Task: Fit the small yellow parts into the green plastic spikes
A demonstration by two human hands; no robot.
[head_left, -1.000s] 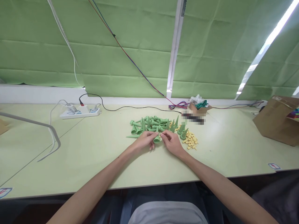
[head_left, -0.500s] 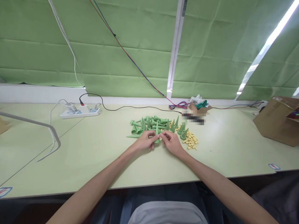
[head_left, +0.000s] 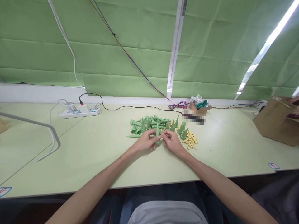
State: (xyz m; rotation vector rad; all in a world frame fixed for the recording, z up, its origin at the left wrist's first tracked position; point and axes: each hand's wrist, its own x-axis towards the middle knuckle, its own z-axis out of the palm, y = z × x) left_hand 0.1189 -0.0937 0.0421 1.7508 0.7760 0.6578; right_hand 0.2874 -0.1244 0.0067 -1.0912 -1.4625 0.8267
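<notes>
L. hand (head_left: 146, 141) grips a green spike (head_left: 157, 130) btwn thumb & fingers, tip up, approx. upright, just in front of the pile of green spikes (head_left: 149, 124) on the counter (head_left: 100, 161). R. hand (head_left: 172, 141) is right next to it, fingertips drawn in narrow by the spike's R. side; can't tell if there's a small pc. in them. In the pile some stand, others lie on their sides. Yellow pegs (head_left: 192, 140) lie loose to R. of the R. hand. Further back: pwr. strip (head_left: 80, 113) w/ plugs, L.; small box (head_left: 198, 109) w/ clear plastic; bigger cardboard box (head_left: 273, 121), far R.
</notes>
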